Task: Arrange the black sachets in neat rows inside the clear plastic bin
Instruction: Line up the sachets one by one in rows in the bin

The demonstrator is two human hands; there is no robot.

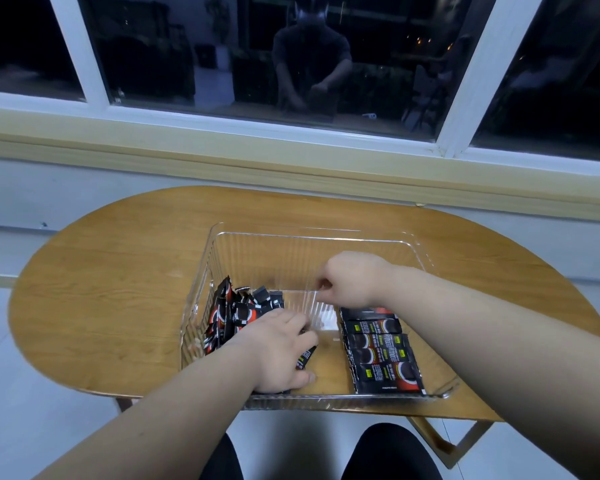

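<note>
The sorting is partway through. Inside the clear plastic bin point(426, 258), a flat row point(381, 358) of black sachets lies overlapping along the right side, while a loose pile point(232, 313) of them stands jumbled against the left wall. The left hand point(278, 351) reaches down at the near edge of the pile, fingers curled over one sachet point(305, 360) whose end pokes out beneath them. The right hand point(347, 282) hovers further back over the middle of the bin, fingers bunched together as if pinching something. What it pinches, if anything, I cannot tell, since the fingertips turn away from the camera. The step in hand looks like drawing a sachet from the pile to extend a row. Next, that sachet probably needs lifting clear, turning flat with its print up, and laying just beside the existing row, edges aligned. The bin sits on a wooden table point(101, 271)
</note>
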